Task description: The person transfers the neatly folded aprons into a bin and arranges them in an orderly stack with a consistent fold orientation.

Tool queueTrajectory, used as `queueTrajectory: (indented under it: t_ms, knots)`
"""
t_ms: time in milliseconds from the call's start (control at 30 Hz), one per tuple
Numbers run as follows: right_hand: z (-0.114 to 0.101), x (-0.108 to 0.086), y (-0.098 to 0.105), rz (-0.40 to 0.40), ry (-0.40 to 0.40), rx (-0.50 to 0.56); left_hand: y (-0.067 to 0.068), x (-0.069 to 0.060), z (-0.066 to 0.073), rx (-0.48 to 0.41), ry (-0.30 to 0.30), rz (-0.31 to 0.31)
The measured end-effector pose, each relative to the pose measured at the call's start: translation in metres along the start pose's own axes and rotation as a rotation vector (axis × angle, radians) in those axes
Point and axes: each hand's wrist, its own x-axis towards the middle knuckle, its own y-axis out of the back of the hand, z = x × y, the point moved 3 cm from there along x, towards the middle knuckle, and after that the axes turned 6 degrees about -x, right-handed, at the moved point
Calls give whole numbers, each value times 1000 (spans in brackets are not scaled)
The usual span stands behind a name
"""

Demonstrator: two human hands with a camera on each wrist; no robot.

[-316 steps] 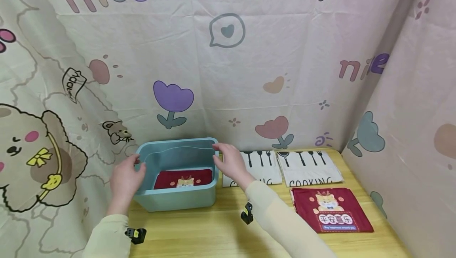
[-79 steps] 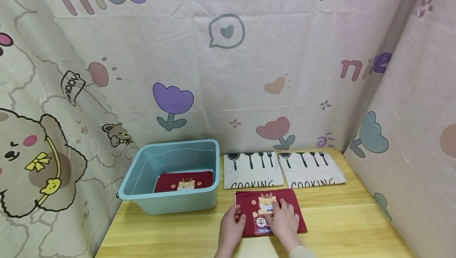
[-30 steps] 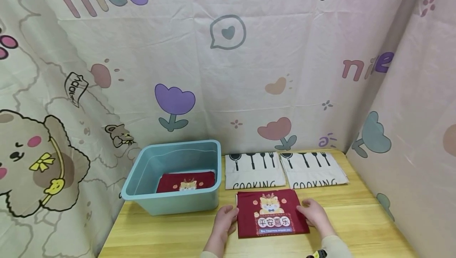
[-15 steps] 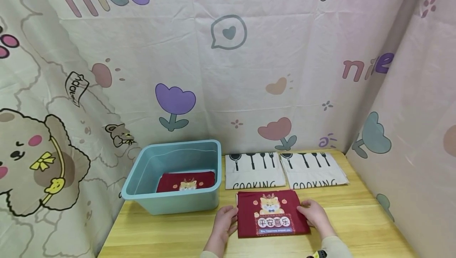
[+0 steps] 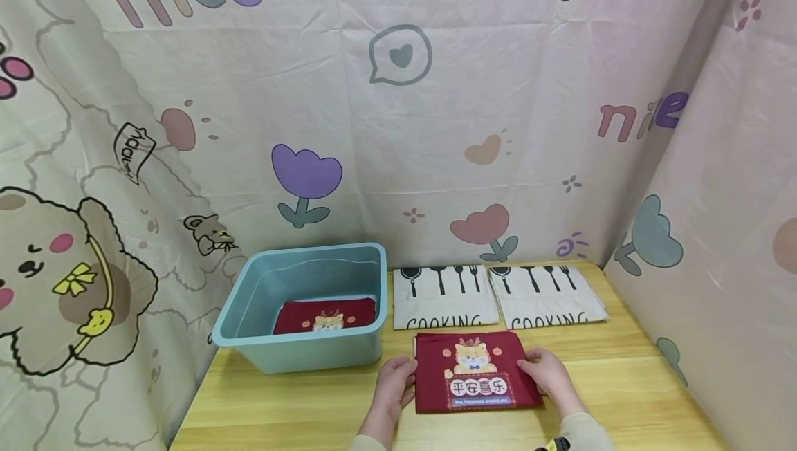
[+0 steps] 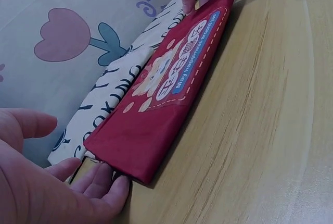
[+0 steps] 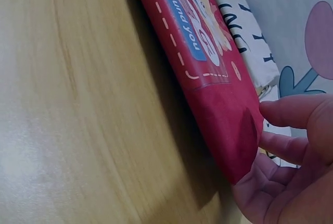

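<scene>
A folded dark-red cloth (image 5: 477, 372) with a printed animal and lettering lies on the table. My left hand (image 5: 391, 390) is at its left edge. In the left wrist view the left hand's fingertips (image 6: 117, 185) touch the cloth's near corner, while the thumb stands apart. Along the opposite edge is my right hand (image 5: 553, 376). The right wrist view has its thumb and fingers (image 7: 283, 143) spread along that edge, touching it, loosely bent. Whether any finger reaches beneath the cloth is hard to tell.
To the left stands a light-blue plastic bin (image 5: 305, 354) with another folded red cloth (image 5: 325, 317) inside. Behind the red cloth lie two folded white cloths, a left one (image 5: 442, 306) and a right one (image 5: 548, 306), printed with utensils. A patterned curtain (image 5: 398, 140) encloses the wooden table (image 5: 292, 409).
The red cloth came from the right side to the table's middle, and both hands left the bin, which shifted slightly. My right hand moved off the cloth's top to its right edge. Lately, nearly still.
</scene>
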Motion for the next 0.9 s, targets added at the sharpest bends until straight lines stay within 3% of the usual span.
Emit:
queueTrajectory:
  t_ms: [200,467,733,900]
  knots:
    - [-1,0,0,32,36,-92,1,1,-1,-11,4,-3]
    - [1,2,-2,39,31,-66,2,5,-3,-12,9,-15]
    - [4,-2,-6,-14,-22,209,-1,6,-6,-52,23,-49]
    - [3,-4,-13,-55,-54,321,-5,6,-11,-47,-22,-100]
